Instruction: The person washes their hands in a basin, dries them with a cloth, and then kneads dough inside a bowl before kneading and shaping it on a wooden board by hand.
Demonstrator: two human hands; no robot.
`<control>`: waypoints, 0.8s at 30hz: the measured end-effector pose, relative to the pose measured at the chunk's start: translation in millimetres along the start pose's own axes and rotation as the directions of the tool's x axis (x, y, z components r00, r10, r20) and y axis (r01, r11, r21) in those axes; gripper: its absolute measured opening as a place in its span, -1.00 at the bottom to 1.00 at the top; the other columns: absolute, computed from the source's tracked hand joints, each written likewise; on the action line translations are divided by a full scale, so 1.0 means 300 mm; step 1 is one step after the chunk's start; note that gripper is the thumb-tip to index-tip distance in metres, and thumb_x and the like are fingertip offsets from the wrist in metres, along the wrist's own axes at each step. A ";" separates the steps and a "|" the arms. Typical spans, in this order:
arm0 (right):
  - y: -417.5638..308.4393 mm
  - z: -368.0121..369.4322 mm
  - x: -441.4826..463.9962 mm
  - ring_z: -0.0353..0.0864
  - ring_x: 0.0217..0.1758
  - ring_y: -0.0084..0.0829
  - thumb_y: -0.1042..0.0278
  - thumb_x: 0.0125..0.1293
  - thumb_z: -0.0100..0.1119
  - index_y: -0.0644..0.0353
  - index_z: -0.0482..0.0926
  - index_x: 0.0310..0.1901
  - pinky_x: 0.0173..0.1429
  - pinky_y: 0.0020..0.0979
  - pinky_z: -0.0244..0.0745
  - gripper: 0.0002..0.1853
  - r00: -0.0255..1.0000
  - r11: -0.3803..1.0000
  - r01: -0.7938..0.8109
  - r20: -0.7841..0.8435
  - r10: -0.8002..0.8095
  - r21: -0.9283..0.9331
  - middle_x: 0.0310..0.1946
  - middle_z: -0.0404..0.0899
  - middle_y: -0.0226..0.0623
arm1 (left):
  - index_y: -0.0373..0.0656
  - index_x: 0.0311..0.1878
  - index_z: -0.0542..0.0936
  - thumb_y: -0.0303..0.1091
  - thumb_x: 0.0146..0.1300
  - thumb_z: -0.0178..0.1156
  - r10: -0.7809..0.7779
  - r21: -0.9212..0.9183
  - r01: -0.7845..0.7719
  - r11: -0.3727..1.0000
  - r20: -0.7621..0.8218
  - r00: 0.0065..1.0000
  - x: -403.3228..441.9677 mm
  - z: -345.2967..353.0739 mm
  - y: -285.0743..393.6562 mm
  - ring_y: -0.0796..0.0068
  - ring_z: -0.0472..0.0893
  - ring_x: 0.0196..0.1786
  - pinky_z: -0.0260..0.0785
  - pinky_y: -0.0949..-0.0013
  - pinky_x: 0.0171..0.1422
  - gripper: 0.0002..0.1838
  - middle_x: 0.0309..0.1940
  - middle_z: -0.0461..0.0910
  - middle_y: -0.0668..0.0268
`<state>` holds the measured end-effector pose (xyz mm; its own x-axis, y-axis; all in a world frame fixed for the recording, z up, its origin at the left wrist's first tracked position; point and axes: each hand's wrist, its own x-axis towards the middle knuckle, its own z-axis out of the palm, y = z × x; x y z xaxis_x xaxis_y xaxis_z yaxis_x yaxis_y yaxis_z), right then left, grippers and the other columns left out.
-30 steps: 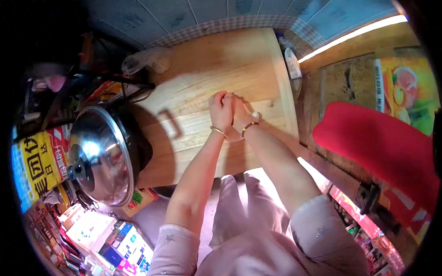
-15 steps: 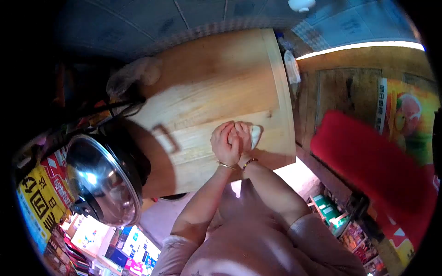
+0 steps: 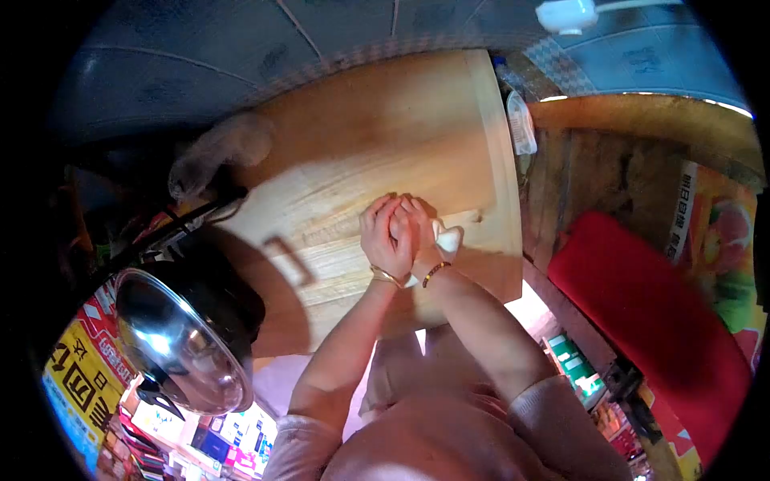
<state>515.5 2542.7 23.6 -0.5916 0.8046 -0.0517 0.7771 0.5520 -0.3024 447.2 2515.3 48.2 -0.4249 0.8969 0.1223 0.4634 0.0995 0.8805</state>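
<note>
A lump of white dough [image 3: 447, 239] lies under my two hands on the wooden board [image 3: 377, 120]. Most of it is hidden; a piece pokes out to the right, and a small bit shows between my wrists. My left hand [image 3: 387, 236], with a gold bangle at the wrist, lies partly over the right one, fingers closed and curled. Beneath and beside it, my right hand [image 3: 417, 228], wearing a beaded bracelet, presses on the dough with its fingers bent round it.
Left of the board stands a dark pot with a shiny metal lid [image 3: 180, 341]. A clear plastic bag [image 3: 212, 152] lies at the back left. A white plastic container [image 3: 520, 124] sits by the right edge. Something red and padded [image 3: 642, 321] is farther right.
My hands have shifted slightly away from me and pressed forward over the dough. More dough now shows at the right and between the wrists. The camera view has tilted a little.
</note>
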 end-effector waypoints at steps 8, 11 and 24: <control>0.038 0.050 0.113 0.55 -0.10 -0.31 0.26 0.09 0.10 0.15 0.59 -0.40 0.01 -0.33 0.46 -0.83 0.993 0.985 0.028 -0.119 -0.007 0.173 -0.38 0.60 -0.27 | -0.22 -0.07 0.57 -0.34 0.20 0.11 0.157 0.017 -0.156 0.988 -0.150 0.976 0.012 0.035 -0.057 0.04 0.46 0.04 0.29 0.16 0.18 -0.73 -0.03 0.51 0.05; -0.049 -0.035 -0.105 0.54 -0.07 -0.32 0.21 0.18 0.04 0.17 0.55 -0.28 0.02 -0.36 0.45 -0.78 0.988 0.896 -0.131 -0.015 0.152 0.425 -0.30 0.58 -0.28 | -0.24 -0.10 0.57 -0.31 0.22 0.09 0.030 0.008 -0.030 1.000 -0.079 0.996 -0.016 0.011 -0.044 0.03 0.47 0.01 0.30 0.16 0.16 -0.74 -0.08 0.53 0.03; -0.035 0.129 -0.509 0.31 0.20 -0.43 0.22 0.17 0.01 0.01 0.55 -0.08 0.35 -0.25 0.05 -0.70 0.972 0.992 -0.117 -0.202 0.122 0.039 -0.01 0.48 -0.39 | -0.16 -0.04 0.54 -0.25 0.09 0.09 0.104 0.160 -0.108 0.981 0.033 0.994 -0.480 -0.043 0.108 0.06 0.42 0.12 0.13 0.00 0.26 -0.64 0.06 0.48 0.15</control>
<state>589.3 2405.5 -2.1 -0.4363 0.8937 0.1050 0.8319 0.4451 -0.3313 513.2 2383.9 65.0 -0.3483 0.9162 0.1980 0.6249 0.0695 0.7776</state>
